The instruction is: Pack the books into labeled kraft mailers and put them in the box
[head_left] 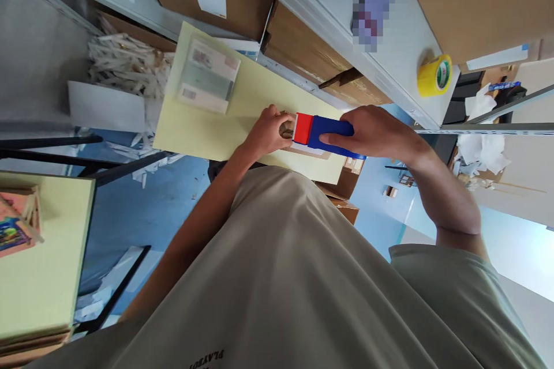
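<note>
Head view, looking down past a beige shirt (pixel 294 277): the right hand (pixel 372 132) is wrapped around the blue handle of a tape dispenser (pixel 322 134), index finger stretched along its side, the red end pointing away from the palm toward the other hand. The left hand (pixel 268 132) is curled over a small brown parcel (pixel 286 130) right at the dispenser's red end, fingers closed down on it. Both sit on a pale yellow tabletop (pixel 203 127). Beyond the left hand, farther along the table, lies a stack of printed slips in clear wrap (pixel 208 75). Past the right hand, up on a grey shelf (pixel 398 46), stands a yellow tape roll (pixel 434 75), with cardboard boxes (pixel 476 0) beside it.
</note>
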`<state>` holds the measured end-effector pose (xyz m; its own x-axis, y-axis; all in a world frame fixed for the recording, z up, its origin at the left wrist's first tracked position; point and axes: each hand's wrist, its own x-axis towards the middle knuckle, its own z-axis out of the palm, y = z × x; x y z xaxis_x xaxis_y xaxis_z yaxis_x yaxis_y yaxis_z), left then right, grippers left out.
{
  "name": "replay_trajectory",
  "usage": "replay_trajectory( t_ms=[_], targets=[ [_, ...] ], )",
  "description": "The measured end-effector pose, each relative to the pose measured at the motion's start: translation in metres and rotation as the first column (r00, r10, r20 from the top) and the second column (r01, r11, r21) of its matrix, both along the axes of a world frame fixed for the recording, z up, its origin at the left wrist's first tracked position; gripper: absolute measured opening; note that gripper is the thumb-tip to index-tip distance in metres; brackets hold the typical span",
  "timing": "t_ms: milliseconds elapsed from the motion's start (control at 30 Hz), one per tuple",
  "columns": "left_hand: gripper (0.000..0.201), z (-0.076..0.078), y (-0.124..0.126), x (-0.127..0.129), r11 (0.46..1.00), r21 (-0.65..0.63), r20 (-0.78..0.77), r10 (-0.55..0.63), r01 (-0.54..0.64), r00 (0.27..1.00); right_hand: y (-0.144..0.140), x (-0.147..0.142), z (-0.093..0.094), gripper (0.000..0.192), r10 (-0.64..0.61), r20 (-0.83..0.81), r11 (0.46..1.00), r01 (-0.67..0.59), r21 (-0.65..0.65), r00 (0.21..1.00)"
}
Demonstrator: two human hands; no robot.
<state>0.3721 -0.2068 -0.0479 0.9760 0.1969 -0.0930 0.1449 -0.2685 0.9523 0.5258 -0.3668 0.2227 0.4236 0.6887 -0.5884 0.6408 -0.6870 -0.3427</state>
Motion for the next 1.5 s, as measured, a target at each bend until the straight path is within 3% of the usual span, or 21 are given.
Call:
replay_trajectory(
  t_ms=[200, 300, 367, 467, 567, 667, 733, 800, 900, 1000, 1133, 1267, 1367, 1500],
  targets=[
    [0.040, -0.007, 0.000, 0.001, 0.998, -0.006, -0.072, 0.067, -0.067, 0.995, 0.004, 0.008, -0.014, 0.063, 0.062, -0.015, 0.998, -0.062, -0.004, 0.998],
    [0.041, -0.013, 0.006, -0.006, 0.997, 0.024, -0.070, 0.069, -0.067, 0.995, -0.005, 0.016, -0.018, 0.069, 0.049, -0.029, 0.998, -0.050, -0.031, 0.998],
    [0.046, -0.017, 0.010, -0.012, 0.999, 0.039, -0.078, 0.033, -0.030, 0.996, -0.014, 0.021, -0.020, 0.075, 0.066, -0.030, 0.988, -0.070, -0.141, 0.997],
    [0.053, -0.021, 0.015, -0.017, 0.999, 0.043, -0.105, -0.028, 0.032, 0.994, -0.027, 0.028, -0.029, 0.081, 0.067, -0.047, 0.917, -0.080, -0.392, 0.997],
    [0.057, -0.024, 0.020, -0.018, 0.997, 0.039, -0.127, -0.060, 0.066, 0.990, -0.036, 0.030, -0.053, 0.081, 0.004, -0.082, 0.859, -0.046, -0.510, 0.997],
    [0.059, -0.021, 0.023, -0.021, 0.992, 0.093, -0.160, -0.066, 0.082, 0.985, -0.043, 0.028, -0.085, 0.077, -0.044, -0.084, 0.857, -0.005, -0.515, 0.995],
    [0.060, -0.013, 0.022, -0.024, 0.976, 0.200, -0.167, -0.055, 0.088, 0.984, -0.047, 0.026, -0.104, 0.076, -0.062, -0.071, 0.873, 0.019, -0.488, 0.996],
    [0.071, -0.001, 0.015, -0.026, 0.935, 0.339, -0.151, -0.051, 0.100, 0.987, -0.052, 0.024, -0.118, 0.076, -0.072, -0.055, 0.890, 0.039, -0.454, 0.996],
    [0.116, 0.012, -0.009, -0.024, 0.853, 0.483, -0.136, -0.149, 0.197, 0.979, -0.060, 0.023, -0.131, 0.077, -0.077, -0.029, 0.902, 0.057, -0.428, 0.997],
    [0.145, 0.009, -0.035, -0.015, 0.770, 0.536, -0.174, -0.301, 0.347, 0.938, -0.066, 0.020, -0.136, 0.073, -0.080, -0.022, 0.915, 0.065, -0.399, 0.997],
    [0.142, -0.003, -0.047, -0.006, 0.700, 0.579, -0.240, -0.343, 0.418, 0.908, -0.070, 0.015, -0.136, 0.069, -0.111, -0.031, 0.927, 0.092, -0.365, 0.993],
    [0.137, -0.001, -0.041, -0.005, 0.666, 0.597, -0.282, -0.348, 0.447, 0.894, -0.080, 0.012, -0.136, 0.069, -0.136, -0.042, 0.935, 0.114, -0.336, 0.990],
    [0.139, 0.005, -0.039, -0.006, 0.648, 0.610, -0.295, -0.350, 0.457, 0.889, -0.104, 0.022, -0.134, 0.072, -0.140, -0.067, 0.932, 0.109, -0.346, 0.988],
    [0.143, 0.006, -0.039, -0.005, 0.662, 0.597, -0.295, -0.345, 0.453, 0.891, -0.163, 0.054, -0.123, 0.079, -0.162, -0.135, 0.908, 0.094, -0.407, 0.977]
  ],
)
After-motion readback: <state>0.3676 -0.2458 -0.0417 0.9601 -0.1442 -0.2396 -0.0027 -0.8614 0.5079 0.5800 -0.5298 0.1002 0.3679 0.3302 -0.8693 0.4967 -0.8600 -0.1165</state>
